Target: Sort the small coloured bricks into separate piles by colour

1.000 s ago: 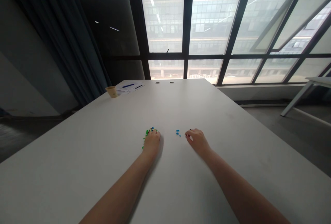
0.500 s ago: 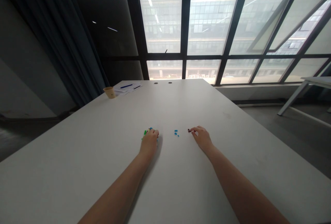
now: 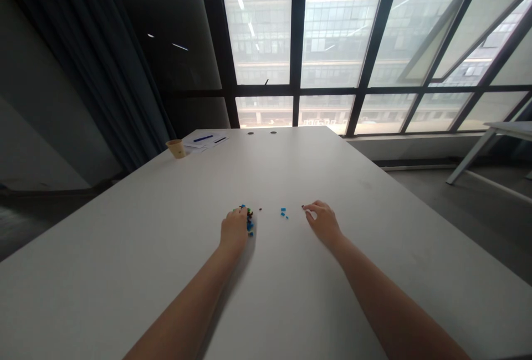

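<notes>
My left hand [image 3: 234, 228] rests on a small pile of coloured toy bricks [image 3: 250, 226], its fingers bent over the left part and hiding it. Blue, dark and green bricks show along its right side. One tiny dark brick [image 3: 260, 209] lies just right of the pile. Farther right are a few blue bricks [image 3: 283, 210], apart from both hands. My right hand [image 3: 323, 220] lies on the table with thumb and forefinger apart. Its forefinger tip is at a tiny dark brick [image 3: 303, 206]; whether it touches is too small to tell.
The white table [image 3: 291, 166] stretches to the windows. At its far left stand a paper cup [image 3: 177, 148] and papers [image 3: 214, 139] with a blue pen [image 3: 203, 138]. Two dark round discs [image 3: 250, 133] are near the far edge. Another table [image 3: 509, 130] is at right.
My left hand has shifted slightly left, uncovering the pile's right side. A dark brick now shows beside the pile. My right thumb and forefinger have parted; less dark brick shows there.
</notes>
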A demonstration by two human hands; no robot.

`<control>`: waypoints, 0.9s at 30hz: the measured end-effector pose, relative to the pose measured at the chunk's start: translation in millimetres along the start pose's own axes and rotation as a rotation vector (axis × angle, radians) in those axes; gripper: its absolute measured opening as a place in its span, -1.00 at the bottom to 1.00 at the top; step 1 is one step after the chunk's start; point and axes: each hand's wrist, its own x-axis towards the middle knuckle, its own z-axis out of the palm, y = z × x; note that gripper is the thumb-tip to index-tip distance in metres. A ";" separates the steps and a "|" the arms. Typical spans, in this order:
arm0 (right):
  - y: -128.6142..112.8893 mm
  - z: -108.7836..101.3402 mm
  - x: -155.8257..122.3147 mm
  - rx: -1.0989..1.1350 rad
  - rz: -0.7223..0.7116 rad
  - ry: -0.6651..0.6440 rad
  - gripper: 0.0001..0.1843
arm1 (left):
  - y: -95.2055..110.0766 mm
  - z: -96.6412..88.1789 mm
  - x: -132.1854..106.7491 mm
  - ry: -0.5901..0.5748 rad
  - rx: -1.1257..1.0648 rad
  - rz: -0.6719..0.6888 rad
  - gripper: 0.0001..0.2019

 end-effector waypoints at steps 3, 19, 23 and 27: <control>-4.8 -0.2 -1.2 0.040 -0.032 0.008 -0.77 | 1.6 0.3 0.8 0.027 -0.245 0.037 -0.84; -59.2 -0.8 -22.7 0.446 -0.429 0.065 -0.82 | 43.3 24.7 -19.6 -0.008 -1.512 0.118 -0.79; -60.7 -2.5 -23.9 0.450 -0.437 0.057 -0.85 | 42.8 28.2 -19.4 0.003 -1.465 0.152 -0.77; -58.3 -4.3 -22.4 0.410 -0.378 0.036 -0.89 | 36.8 26.4 -14.9 0.062 -1.226 0.202 -0.87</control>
